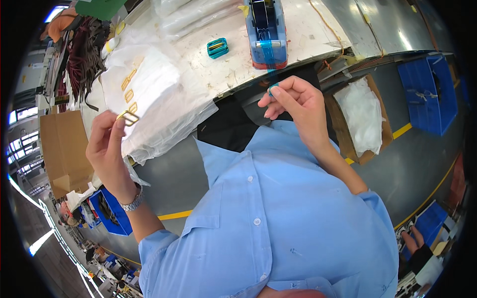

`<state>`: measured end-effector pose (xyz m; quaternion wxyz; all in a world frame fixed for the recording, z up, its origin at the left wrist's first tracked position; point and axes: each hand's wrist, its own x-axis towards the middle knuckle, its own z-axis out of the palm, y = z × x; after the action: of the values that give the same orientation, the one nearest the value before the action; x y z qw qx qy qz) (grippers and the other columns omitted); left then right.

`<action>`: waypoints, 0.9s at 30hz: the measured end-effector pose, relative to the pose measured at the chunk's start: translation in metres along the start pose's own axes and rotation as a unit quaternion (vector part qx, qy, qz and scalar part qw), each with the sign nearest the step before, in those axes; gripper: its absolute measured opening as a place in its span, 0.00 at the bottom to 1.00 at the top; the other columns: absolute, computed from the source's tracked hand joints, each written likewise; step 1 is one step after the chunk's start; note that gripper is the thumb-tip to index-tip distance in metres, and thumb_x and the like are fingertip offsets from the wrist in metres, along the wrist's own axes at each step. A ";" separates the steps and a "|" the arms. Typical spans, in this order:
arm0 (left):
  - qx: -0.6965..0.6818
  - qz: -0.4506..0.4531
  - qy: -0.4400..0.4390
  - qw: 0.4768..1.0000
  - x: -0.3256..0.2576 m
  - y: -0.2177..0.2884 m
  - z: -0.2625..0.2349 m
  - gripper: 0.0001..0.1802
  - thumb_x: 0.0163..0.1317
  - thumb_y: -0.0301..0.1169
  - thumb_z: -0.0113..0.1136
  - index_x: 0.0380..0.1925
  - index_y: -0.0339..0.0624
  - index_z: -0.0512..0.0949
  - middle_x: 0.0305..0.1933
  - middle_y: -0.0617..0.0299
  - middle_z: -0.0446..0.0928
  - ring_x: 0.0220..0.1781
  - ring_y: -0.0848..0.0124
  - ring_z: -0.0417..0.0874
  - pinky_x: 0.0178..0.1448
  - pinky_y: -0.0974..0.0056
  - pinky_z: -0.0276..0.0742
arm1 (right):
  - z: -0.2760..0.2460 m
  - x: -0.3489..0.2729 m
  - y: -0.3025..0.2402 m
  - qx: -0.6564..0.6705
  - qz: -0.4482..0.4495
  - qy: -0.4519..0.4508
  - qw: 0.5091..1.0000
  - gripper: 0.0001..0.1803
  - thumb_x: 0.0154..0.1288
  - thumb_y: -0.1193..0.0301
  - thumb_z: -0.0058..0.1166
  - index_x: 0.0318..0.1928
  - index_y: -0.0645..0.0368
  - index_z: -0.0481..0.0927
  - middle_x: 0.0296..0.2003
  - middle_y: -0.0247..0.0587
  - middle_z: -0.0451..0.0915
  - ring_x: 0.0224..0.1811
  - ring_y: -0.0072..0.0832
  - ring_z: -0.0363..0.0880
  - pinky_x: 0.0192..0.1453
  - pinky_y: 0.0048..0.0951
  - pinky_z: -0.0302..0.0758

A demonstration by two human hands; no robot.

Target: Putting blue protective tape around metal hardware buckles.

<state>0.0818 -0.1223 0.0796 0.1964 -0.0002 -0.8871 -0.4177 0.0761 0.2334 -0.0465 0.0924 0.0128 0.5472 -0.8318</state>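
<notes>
Between the thumb and fingers of my left hand (pixel 107 146) is a gold metal slide buckle (pixel 130 118), held above the left part of the bench. My right hand (pixel 302 103) pinches the end of a strip of blue tape (pixel 272 75), which runs down from a blue tape dispenser (pixel 268 47) at the bench edge. Several more gold buckles (pixel 129 95) lie in a row on white sheeting (pixel 156 79) beyond my left hand. Left of the dispenser sits a small bundle wrapped in blue tape (pixel 217 48), with gold showing inside.
Dark straps (pixel 87 57) hang in a bunch at the far left. A cardboard box (pixel 64 149) stands beside the bench there. To the right are an open carton lined with white plastic (pixel 361 116) and a blue bin (pixel 427 94). Another person's hand (pixel 412 241) shows at lower right.
</notes>
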 end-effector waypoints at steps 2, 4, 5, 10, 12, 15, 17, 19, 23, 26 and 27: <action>-0.169 -0.119 -0.110 0.972 -0.001 0.020 0.033 0.07 0.74 0.27 0.65 0.42 0.32 0.85 0.38 0.62 0.84 0.35 0.78 0.80 0.39 0.71 0.77 | -0.001 0.000 0.001 0.003 -0.007 0.005 1.000 0.07 0.81 0.73 0.57 0.44 0.66 0.81 0.38 0.47 0.91 0.33 0.23 0.89 0.38 0.23 0.85; -0.274 -0.218 -0.218 0.911 -0.002 0.029 0.075 0.09 0.76 0.31 0.65 0.42 0.34 0.83 0.35 0.63 0.82 0.30 0.77 0.78 0.38 0.71 0.75 | 0.001 0.000 0.001 0.003 -0.006 0.006 1.000 0.07 0.81 0.73 0.57 0.44 0.66 0.81 0.38 0.47 0.91 0.33 0.22 0.89 0.38 0.23 0.85; -0.320 -0.258 -0.276 0.869 -0.003 0.030 0.094 0.10 0.77 0.33 0.64 0.42 0.36 0.82 0.35 0.63 0.81 0.29 0.75 0.77 0.38 0.70 0.75 | 0.002 0.000 0.001 0.003 -0.005 0.007 1.000 0.08 0.81 0.73 0.57 0.44 0.65 0.81 0.38 0.46 0.91 0.33 0.22 0.89 0.37 0.22 0.84; -0.469 -0.319 -0.349 0.746 0.004 0.036 0.149 0.09 0.76 0.34 0.65 0.44 0.38 0.82 0.41 0.61 0.83 0.38 0.74 0.82 0.50 0.64 0.82 | 0.003 -0.003 -0.001 -0.007 0.005 0.014 1.000 0.08 0.81 0.72 0.58 0.44 0.65 0.81 0.38 0.45 0.91 0.32 0.21 0.88 0.37 0.21 0.83; -0.466 -0.304 -0.361 0.748 0.008 0.038 0.158 0.09 0.76 0.33 0.66 0.44 0.38 0.82 0.45 0.60 0.84 0.45 0.72 0.83 0.56 0.61 0.82 | 0.002 -0.003 -0.002 0.003 0.010 0.013 1.000 0.08 0.80 0.71 0.58 0.44 0.65 0.81 0.38 0.44 0.91 0.32 0.21 0.88 0.36 0.21 0.83; -0.458 -0.290 -0.370 0.754 0.010 0.041 0.166 0.08 0.75 0.32 0.67 0.45 0.39 0.82 0.54 0.55 0.85 0.58 0.67 0.85 0.66 0.56 0.81 | 0.001 -0.004 -0.003 0.005 0.009 0.013 1.000 0.08 0.81 0.71 0.58 0.45 0.65 0.81 0.38 0.44 0.91 0.32 0.20 0.88 0.36 0.21 0.83; -0.452 -0.289 -0.366 0.760 0.008 0.042 0.172 0.07 0.75 0.32 0.67 0.45 0.40 0.83 0.59 0.52 0.85 0.63 0.64 0.84 0.70 0.54 0.80 | 0.001 -0.003 -0.003 0.005 0.007 0.007 1.000 0.08 0.81 0.71 0.58 0.45 0.65 0.81 0.38 0.44 0.91 0.32 0.20 0.88 0.36 0.21 0.82; -0.497 -0.329 -0.333 0.731 0.004 0.040 0.179 0.06 0.73 0.30 0.69 0.43 0.39 0.85 0.51 0.59 0.87 0.52 0.71 0.86 0.64 0.60 0.82 | 0.000 -0.003 -0.002 0.010 0.007 0.006 1.000 0.08 0.81 0.71 0.58 0.45 0.65 0.81 0.38 0.43 0.91 0.32 0.20 0.87 0.36 0.21 0.82; -0.481 -0.331 -0.340 0.737 0.001 0.033 0.185 0.07 0.75 0.32 0.66 0.45 0.40 0.83 0.68 0.44 0.81 0.67 0.59 0.83 0.76 0.49 0.76 | 0.000 -0.003 -0.001 0.012 0.005 0.002 1.000 0.08 0.81 0.71 0.57 0.46 0.65 0.81 0.37 0.43 0.91 0.31 0.19 0.87 0.37 0.21 0.82; -0.477 -0.329 -0.341 0.740 0.000 0.039 0.188 0.07 0.76 0.33 0.66 0.45 0.41 0.83 0.68 0.44 0.81 0.67 0.59 0.83 0.77 0.49 0.75 | 0.001 -0.004 -0.001 0.019 0.002 -0.001 1.000 0.08 0.81 0.71 0.57 0.46 0.66 0.81 0.37 0.43 0.90 0.31 0.19 0.87 0.37 0.21 0.82; -0.483 -0.325 -0.345 0.737 0.000 0.041 0.188 0.07 0.76 0.33 0.66 0.45 0.41 0.83 0.68 0.44 0.81 0.67 0.59 0.83 0.76 0.49 0.76 | 0.001 -0.004 -0.001 0.019 0.002 -0.001 1.000 0.08 0.81 0.71 0.57 0.46 0.66 0.81 0.37 0.43 0.90 0.31 0.19 0.87 0.37 0.21 0.82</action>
<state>0.0229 0.0434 0.0021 -0.2971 0.0489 -0.5198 -0.7995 0.0798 0.2331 -0.0445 0.0946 0.0151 0.5309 -0.8420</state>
